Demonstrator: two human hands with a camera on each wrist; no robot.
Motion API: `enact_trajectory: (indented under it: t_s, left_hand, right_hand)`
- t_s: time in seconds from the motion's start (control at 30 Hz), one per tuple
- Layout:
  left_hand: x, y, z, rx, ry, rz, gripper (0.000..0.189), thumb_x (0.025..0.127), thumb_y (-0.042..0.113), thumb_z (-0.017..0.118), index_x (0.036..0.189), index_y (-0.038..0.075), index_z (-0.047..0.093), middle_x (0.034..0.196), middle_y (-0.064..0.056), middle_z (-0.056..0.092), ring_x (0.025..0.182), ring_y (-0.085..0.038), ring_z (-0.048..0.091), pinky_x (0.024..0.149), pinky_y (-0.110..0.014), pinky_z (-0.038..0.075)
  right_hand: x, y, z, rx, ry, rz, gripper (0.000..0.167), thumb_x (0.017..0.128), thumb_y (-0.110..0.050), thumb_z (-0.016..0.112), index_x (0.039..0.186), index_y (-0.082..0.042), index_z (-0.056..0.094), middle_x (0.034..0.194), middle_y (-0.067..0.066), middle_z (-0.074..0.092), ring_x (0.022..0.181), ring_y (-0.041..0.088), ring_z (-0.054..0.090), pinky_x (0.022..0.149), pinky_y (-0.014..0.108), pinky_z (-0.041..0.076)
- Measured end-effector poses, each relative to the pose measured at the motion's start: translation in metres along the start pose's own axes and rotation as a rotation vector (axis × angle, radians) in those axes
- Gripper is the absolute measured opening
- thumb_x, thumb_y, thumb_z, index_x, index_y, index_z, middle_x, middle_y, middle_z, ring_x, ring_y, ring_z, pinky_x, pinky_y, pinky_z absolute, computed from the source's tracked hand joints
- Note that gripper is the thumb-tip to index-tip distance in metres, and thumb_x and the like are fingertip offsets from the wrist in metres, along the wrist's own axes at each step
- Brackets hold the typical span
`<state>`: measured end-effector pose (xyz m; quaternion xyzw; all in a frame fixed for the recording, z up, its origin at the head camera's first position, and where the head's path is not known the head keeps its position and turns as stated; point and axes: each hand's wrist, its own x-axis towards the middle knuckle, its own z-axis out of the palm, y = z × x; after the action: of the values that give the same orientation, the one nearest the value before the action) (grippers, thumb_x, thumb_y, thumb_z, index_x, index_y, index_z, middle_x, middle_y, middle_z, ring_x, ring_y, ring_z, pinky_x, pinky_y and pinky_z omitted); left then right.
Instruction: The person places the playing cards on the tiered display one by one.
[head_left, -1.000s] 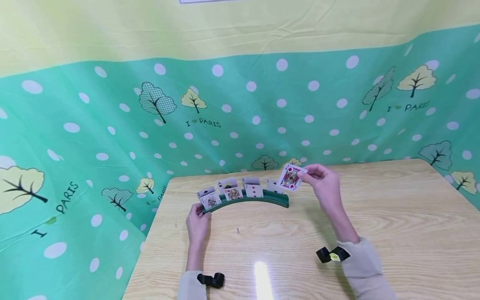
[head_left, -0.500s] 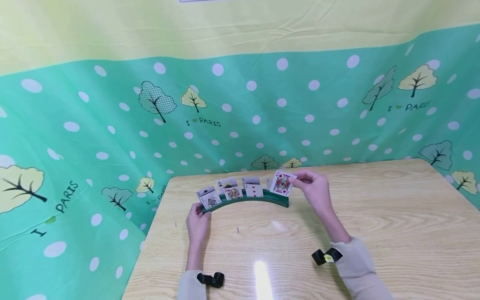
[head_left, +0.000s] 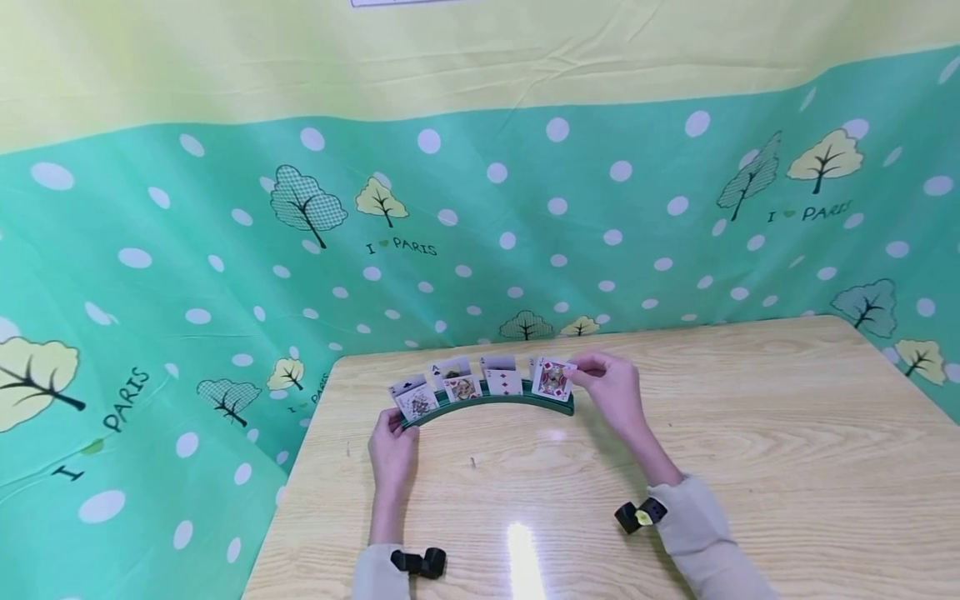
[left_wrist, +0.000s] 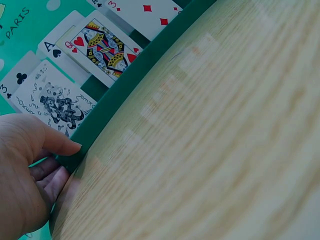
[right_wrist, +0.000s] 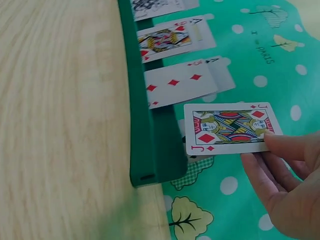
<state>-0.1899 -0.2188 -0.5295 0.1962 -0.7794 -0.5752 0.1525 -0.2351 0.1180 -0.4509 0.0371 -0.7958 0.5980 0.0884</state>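
A curved green card holder (head_left: 491, 402) stands on the table with playing cards in two rows. My left hand (head_left: 393, 450) grips its left end, thumb in front and fingers behind. Nearest that hand is a joker (left_wrist: 55, 100), with a three of clubs (left_wrist: 21, 76) behind it. Further along come a queen of hearts (left_wrist: 102, 47) and a three of diamonds (right_wrist: 177, 82), each before an ace. My right hand (head_left: 613, 392) pinches a jack of diamonds (right_wrist: 232, 128) by its edge, over the holder's right end. Another card behind the jack is mostly hidden.
The wooden table (head_left: 750, 442) extends in front and to the right. A green patterned cloth (head_left: 450, 292) hangs behind its far edge. A small dark mark (head_left: 473, 462) lies on the tabletop in front of the holder.
My right hand has carried the jack of diamonds left and down to the holder's right end, covering most of the card there. My left hand keeps its grip on the holder.
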Motion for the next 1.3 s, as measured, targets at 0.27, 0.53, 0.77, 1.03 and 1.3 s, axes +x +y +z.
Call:
enact_trajectory:
  t_s: [0.27,0.53,0.77,1.03,1.3]
  left_hand:
    - [0.001,-0.001,0.000,0.009,-0.001,0.005,0.041,0.090,-0.008,0.058,0.132,-0.011,0.055,0.130,-0.031,0.060,0.124,-0.042,0.060,0.107,-0.049,0.052]
    - [0.001,-0.001,-0.001,0.013,0.000,0.006,0.042,0.090,-0.007,0.059,0.131,-0.011,0.055,0.129,-0.031,0.061,0.124,-0.043,0.060,0.108,-0.049,0.051]
    - [0.000,0.000,-0.001,0.022,0.001,0.012,0.041,0.091,-0.008,0.059,0.131,-0.011,0.055,0.129,-0.032,0.060,0.124,-0.043,0.060,0.107,-0.050,0.051]
    - [-0.001,0.001,-0.001,0.019,0.006,0.013,0.040,0.091,-0.008,0.059,0.131,-0.011,0.056,0.129,-0.031,0.060,0.124,-0.042,0.060,0.107,-0.048,0.052]
    - [-0.001,0.001,-0.001,0.019,0.011,0.015,0.040,0.091,-0.009,0.060,0.130,-0.011,0.056,0.128,-0.031,0.060,0.124,-0.043,0.060,0.107,-0.049,0.052]
  right_hand:
    - [0.000,0.007,0.006,-0.061,0.004,-0.011,0.012,0.088,-0.001,0.079,0.099,0.002,0.077,0.091,0.014,0.075,0.078,0.020,0.066,0.065,0.019,0.055]
    - [0.000,0.010,0.009,-0.098,0.021,-0.021,0.014,0.085,0.003,0.080,0.099,0.005,0.076,0.088,0.016,0.074,0.077,0.023,0.066,0.062,0.017,0.054]
    - [0.002,0.014,0.013,-0.116,0.033,-0.056,0.013,0.084,0.004,0.081,0.096,0.004,0.076,0.088,0.017,0.075,0.078,0.027,0.069,0.063,0.017,0.055]
    - [0.001,0.016,0.017,-0.134,0.024,-0.058,0.010,0.084,0.004,0.082,0.093,0.003,0.077,0.087,0.015,0.075,0.079,0.026,0.070,0.063,0.017,0.056]
    - [-0.001,0.017,0.020,-0.159,0.007,-0.064,0.006,0.085,0.001,0.082,0.088,0.002,0.078,0.084,0.013,0.076,0.075,0.022,0.069,0.063,0.018,0.054]
